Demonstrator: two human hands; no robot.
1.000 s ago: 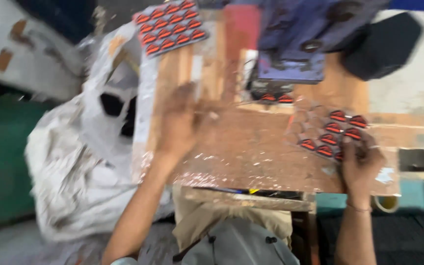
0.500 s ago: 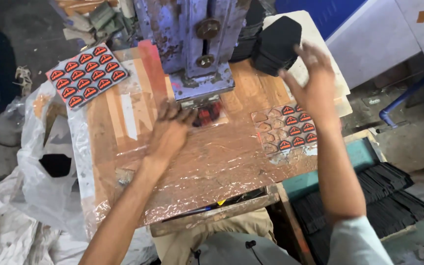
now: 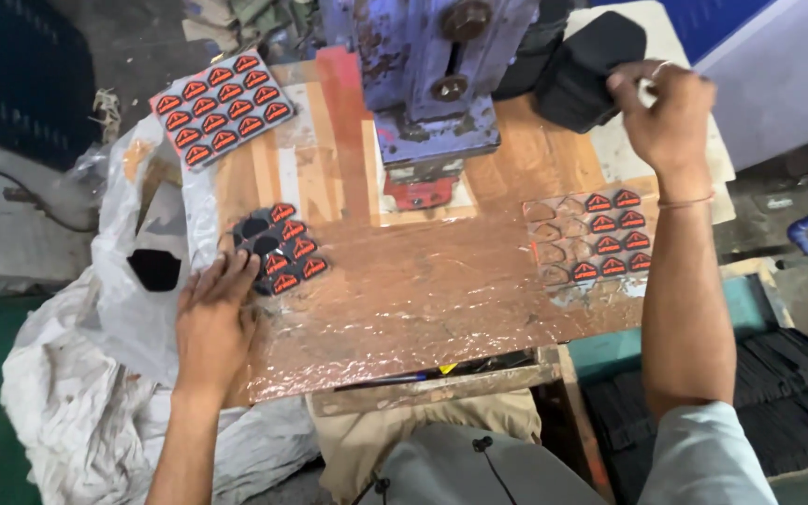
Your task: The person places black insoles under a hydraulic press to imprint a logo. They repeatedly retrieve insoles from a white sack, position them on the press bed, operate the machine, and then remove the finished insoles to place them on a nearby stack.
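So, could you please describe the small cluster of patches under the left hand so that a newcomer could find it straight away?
Start at the blue press at the top middle, then drop to the copper foil sheet before it. At the sheet's left edge, under the left hand fingertips, lies the patch cluster. Unlike the full sheet of patches further up, it is small, with two plain black holes.

A single head-worn camera looked steeply down from above the person's own lap onto the wooden worktable [image 3: 404, 309], close enough that both forearms ran in from the bottom edge. It faced forward toward the blue press [image 3: 432, 84] at the table's far side (cut off by the top of the frame). The white sacking [image 3: 77, 402] lay at left, dark stacked pieces [image 3: 703, 411] lower right.
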